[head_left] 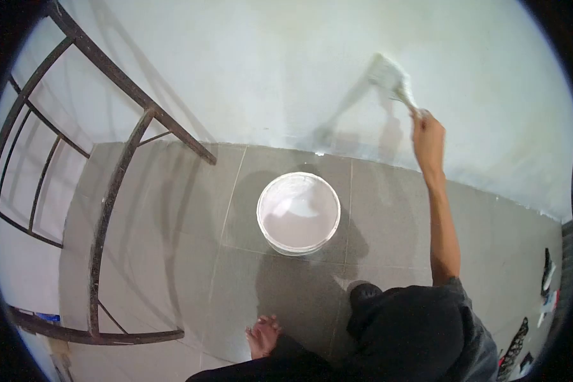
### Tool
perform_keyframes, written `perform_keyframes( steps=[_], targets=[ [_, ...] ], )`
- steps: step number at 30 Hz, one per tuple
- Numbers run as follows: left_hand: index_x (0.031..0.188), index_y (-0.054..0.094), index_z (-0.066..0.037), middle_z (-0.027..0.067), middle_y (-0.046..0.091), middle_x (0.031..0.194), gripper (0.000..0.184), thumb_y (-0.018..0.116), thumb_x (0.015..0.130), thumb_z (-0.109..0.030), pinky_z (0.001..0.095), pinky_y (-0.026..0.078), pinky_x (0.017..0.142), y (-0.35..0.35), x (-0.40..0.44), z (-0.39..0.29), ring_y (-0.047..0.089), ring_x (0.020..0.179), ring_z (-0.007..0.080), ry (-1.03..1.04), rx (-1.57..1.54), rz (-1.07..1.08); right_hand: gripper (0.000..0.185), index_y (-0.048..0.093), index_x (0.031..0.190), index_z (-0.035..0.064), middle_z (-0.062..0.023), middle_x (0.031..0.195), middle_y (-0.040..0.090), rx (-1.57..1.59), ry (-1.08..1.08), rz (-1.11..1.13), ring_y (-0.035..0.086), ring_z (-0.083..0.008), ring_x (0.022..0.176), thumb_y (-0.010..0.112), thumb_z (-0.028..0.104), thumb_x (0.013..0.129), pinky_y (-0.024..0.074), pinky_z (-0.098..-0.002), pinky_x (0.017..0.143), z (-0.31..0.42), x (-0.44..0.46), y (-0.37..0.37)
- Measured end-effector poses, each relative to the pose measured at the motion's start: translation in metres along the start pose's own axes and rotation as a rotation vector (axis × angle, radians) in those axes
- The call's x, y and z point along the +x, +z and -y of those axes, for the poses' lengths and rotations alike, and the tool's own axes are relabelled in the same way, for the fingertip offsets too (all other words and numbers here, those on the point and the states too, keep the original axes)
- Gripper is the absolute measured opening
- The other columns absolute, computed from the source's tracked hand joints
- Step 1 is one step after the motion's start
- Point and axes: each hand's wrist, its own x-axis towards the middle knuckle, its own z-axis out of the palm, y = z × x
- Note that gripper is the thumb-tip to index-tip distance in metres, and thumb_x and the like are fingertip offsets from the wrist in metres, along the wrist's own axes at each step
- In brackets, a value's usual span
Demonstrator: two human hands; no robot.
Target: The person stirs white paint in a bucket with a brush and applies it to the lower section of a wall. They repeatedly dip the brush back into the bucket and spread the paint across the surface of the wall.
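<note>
My right hand (429,141) is closed round the handle of a wide paintbrush (389,75). The brush head is up against the white wall (267,76), though I cannot tell how firmly its bristles press. My left hand (263,335) hangs low near my knee, fingers loosely apart and holding nothing. Between me and the wall, a round white bucket (261,219) stands upright on the floor, with pale paint (296,213) inside.
A dark metal frame with rungs (102,216) stands at the left, one end near the wall. Grey tiles (388,223) cover the floor. Along the right edge lie a black-and-white patterned item (514,349) and other small things. My shoe (365,291) is behind the bucket's near side.
</note>
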Motion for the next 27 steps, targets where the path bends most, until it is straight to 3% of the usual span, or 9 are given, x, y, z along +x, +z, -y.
perform_keyframes(
  steps=[5, 8, 11, 14, 17, 21, 27],
  targets=[
    [0.101, 0.054, -0.008, 0.0137, 0.052, 0.114, 0.056, 0.067, 0.072, -0.054, 0.0399, 0.041, 0.084, 0.021, 0.001, -0.003, 0.050, 0.096, 0.0259, -0.004, 0.035, -0.062, 0.019, 0.058, 0.088, -0.0060, -0.0104, 0.052, 0.043, -0.130, 0.066, -0.104, 0.035, -0.0127, 0.046, 0.049, 0.011, 0.092, 0.0320, -0.0298, 0.042, -0.047, -0.036, -0.032],
    [0.102, 0.054, -0.007, 0.0145, 0.052, 0.114, 0.057, 0.066, 0.073, -0.054, 0.0400, 0.041, 0.084, 0.018, 0.001, -0.003, 0.050, 0.097, 0.0261, 0.005, 0.040, -0.065, 0.019, 0.058, 0.096, -0.0061, -0.0097, 0.050, 0.041, -0.104, 0.135, -0.132, 0.034, -0.0128, 0.044, 0.050, 0.010, 0.092, 0.0322, -0.0294, 0.042, -0.034, -0.046, -0.034],
    [0.102, 0.053, -0.007, 0.0144, 0.052, 0.115, 0.057, 0.064, 0.074, -0.055, 0.0395, 0.041, 0.084, 0.019, 0.000, -0.002, 0.050, 0.096, 0.0261, 0.029, 0.058, -0.039, 0.024, 0.056, 0.109, -0.0058, -0.0124, 0.056, 0.047, -0.130, 0.009, -0.195, 0.041, -0.0148, 0.043, 0.052, 0.008, 0.090, 0.0347, -0.0302, 0.042, -0.021, -0.045, -0.027],
    [0.101, 0.053, -0.007, 0.0138, 0.052, 0.115, 0.056, 0.063, 0.075, -0.056, 0.0386, 0.040, 0.084, 0.019, -0.001, -0.003, 0.050, 0.095, 0.0256, 0.036, 0.079, -0.034, 0.036, 0.048, 0.122, -0.0056, -0.0165, 0.068, 0.054, -0.359, -0.316, -0.199, 0.050, -0.0182, 0.047, 0.052, 0.005, 0.088, 0.0395, -0.0311, 0.042, -0.036, -0.046, 0.003],
    [0.100, 0.054, -0.008, 0.0126, 0.050, 0.115, 0.055, 0.062, 0.075, -0.057, 0.0393, 0.041, 0.083, 0.015, -0.001, 0.000, 0.049, 0.095, 0.0267, 0.036, 0.080, -0.059, 0.045, 0.041, 0.129, -0.0052, -0.0205, 0.077, 0.056, -0.396, -0.127, 0.077, 0.056, -0.0219, 0.055, 0.052, 0.001, 0.086, 0.0440, -0.0317, 0.045, -0.030, -0.067, 0.034],
    [0.099, 0.053, -0.010, 0.0114, 0.048, 0.114, 0.056, 0.063, 0.073, -0.058, 0.0394, 0.041, 0.084, 0.014, -0.001, 0.000, 0.048, 0.095, 0.0263, 0.014, 0.065, -0.062, 0.049, 0.036, 0.131, -0.0082, -0.0226, 0.075, 0.056, -0.428, -0.184, 0.186, 0.057, -0.0249, 0.061, 0.049, -0.004, 0.084, 0.0471, -0.0328, 0.049, -0.039, -0.090, 0.052],
    [0.095, 0.055, -0.010, 0.0102, 0.052, 0.110, 0.050, 0.058, 0.078, -0.056, 0.0385, 0.040, 0.081, 0.018, 0.000, 0.001, 0.049, 0.092, 0.0242, 0.066, 0.101, -0.097, 0.027, 0.047, 0.110, -0.0077, -0.0240, 0.077, 0.058, -0.322, -0.080, 0.506, 0.059, -0.0360, 0.066, 0.044, -0.001, 0.085, 0.0480, -0.0434, 0.055, -0.083, -0.147, 0.114]
  ],
)
